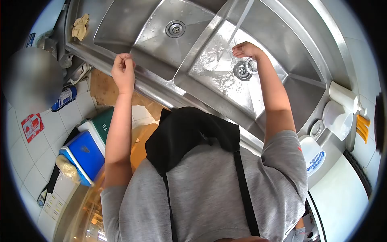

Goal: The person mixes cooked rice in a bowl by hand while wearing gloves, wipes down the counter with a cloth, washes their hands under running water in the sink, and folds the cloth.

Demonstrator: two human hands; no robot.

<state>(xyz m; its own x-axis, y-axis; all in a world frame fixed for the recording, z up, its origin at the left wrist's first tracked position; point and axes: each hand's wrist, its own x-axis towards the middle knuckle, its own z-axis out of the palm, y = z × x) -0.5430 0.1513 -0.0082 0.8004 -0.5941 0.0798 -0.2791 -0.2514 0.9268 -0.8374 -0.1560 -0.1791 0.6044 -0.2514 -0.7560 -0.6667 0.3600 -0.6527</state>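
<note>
Grey shirt (205, 185), steel basin (219, 80) (wet, gleaming).

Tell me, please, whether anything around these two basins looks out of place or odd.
Possibly: a shiny round piece sits off-centre at the drain near the right hand, while the other drain has nothing like it. A crumpled yellowish cloth also lies bunched on the metal ledge at left.

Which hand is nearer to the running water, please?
Right. The right hand is close beside the running water; the left hand is farther off, near the sink's front edge.
</note>
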